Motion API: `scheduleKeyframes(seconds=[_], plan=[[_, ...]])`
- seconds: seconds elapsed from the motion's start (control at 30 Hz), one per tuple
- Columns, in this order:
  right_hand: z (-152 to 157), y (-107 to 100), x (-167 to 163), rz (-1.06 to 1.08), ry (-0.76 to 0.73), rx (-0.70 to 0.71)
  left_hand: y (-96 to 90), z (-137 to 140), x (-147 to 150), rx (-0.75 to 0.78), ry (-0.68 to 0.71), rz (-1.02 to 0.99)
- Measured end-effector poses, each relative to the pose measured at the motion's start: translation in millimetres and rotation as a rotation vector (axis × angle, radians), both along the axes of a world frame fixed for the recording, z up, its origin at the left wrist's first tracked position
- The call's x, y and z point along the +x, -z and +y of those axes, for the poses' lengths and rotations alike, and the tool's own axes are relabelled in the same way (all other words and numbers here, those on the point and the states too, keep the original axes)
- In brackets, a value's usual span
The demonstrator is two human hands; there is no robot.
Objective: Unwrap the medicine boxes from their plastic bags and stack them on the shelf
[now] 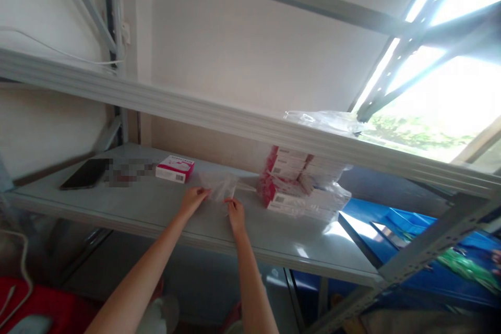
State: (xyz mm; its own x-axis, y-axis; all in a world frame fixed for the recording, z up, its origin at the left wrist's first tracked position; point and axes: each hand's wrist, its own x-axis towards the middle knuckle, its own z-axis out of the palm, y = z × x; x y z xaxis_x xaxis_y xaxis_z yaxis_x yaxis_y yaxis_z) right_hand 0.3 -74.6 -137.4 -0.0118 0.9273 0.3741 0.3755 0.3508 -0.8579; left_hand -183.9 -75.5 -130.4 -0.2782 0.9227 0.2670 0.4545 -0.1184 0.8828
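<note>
- So, both hands were up on the grey metal shelf [156, 209], working a small clear plastic bag [219, 185] that lay near the shelf's front edge, about midway along it.
- Left hand [193, 199] had its fingers pinched narrow on the bag's left edge; right hand [235, 214] had its fingers pinched on the bag's lower right corner.
- Room to move: bare shelf on both sides of the hands, and more bare surface running out to the right end by the slotted upright [426, 245]. Overhead it was tighter, since the upper shelf beam [235, 117] crossed just above.
- Count of loose stuff on the shelf: one pink and white box [175, 168] lying flat behind and to the left of the bag, apart from it, and one dark phone [86, 173] further left near the shelf's end.
- One stack of red and white boxes [291, 182] wrapped in clear plastic sat just right of the bag; couldn't count the boxes in it, too blurry.
- One heap of clear plastic [324, 120] lay on the upper shelf, and one blue bin [407, 219] sat low at the right.
</note>
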Motion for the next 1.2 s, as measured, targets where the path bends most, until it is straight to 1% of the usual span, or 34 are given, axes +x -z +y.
scheduleKeyframes(seconds=[0.07, 0.1, 0.13, 0.2, 0.23, 0.3, 0.37, 0.43, 0.47, 0.6, 0.7, 0.73, 0.8, 0.87, 0.93, 0.97, 1.03, 1.1, 1.2], plan=[[-2, -2, 0, -0.014, 0.003, -0.008, -0.5, 1, 0, 0.03, 0.097, -0.012], [-2, -3, 0, -0.022, 0.001, -0.011, -0.7, 2, 0, 0.066, 0.115, -0.037], [-3, -4, 0, -0.032, -0.003, -0.012, -1.1, 2, 0, 0.105, 0.113, -0.069], [-4, -4, 1, -0.056, -0.009, -0.013, -2.5, 1, 1, 0.14, 0.039, -0.148], [-4, -5, 1, -0.07, -0.008, -0.015, -3.5, 0, 2, 0.127, -0.006, -0.171], [-5, -4, 1, -0.098, 0.001, -0.024, -5.9, -4, 5, 0.064, -0.044, -0.128], [-5, -4, 1, -0.122, 0.011, -0.025, -7.8, -7, 9, 0.01, -0.034, -0.01], [-6, -4, 1, -0.14, 0.012, -0.01, -8.5, -8, 12, 0.012, 0.001, 0.082], [-7, -5, 0, -0.144, 0.011, -0.002, -8.3, -8, 13, 0.027, 0.012, 0.092], [-9, -7, -1, -0.142, 0.003, 0.002, -6.1, -5, 12, 0.072, 0.058, 0.009], [-11, -9, -1, -0.15, 0.016, 0.0, -5.3, -3, 10, 0.044, 0.013, -0.101], [-12, -9, -1, -0.155, 0.017, -0.005, -5.5, -4, 10, 0.022, -0.002, -0.111], [-15, -11, -1, -0.161, -0.003, -0.016, -6.3, -4, 12, -0.023, -0.014, -0.044], [-20, -12, -1, -0.168, -0.058, -0.02, -7.2, -5, 13, -0.045, -0.015, 0.076], [-25, -13, -2, -0.177, -0.132, -0.013, -7.4, -4, 14, -0.036, 0.01, 0.162], [-27, -14, -2, -0.183, -0.159, -0.012, -7.0, -4, 14, -0.027, 0.033, 0.171], [-30, -15, -2, -0.195, -0.184, -0.013, -5.5, -2, 12, -0.011, 0.1, 0.113], [-32, -16, -2, -0.202, -0.18, -0.024, -3.7, 0, 9, 0.004, 0.145, 0.011], [-32, -16, -2, -0.185, -0.188, -0.023, -1.8, 2, 7, 0.008, 0.159, -0.079]])
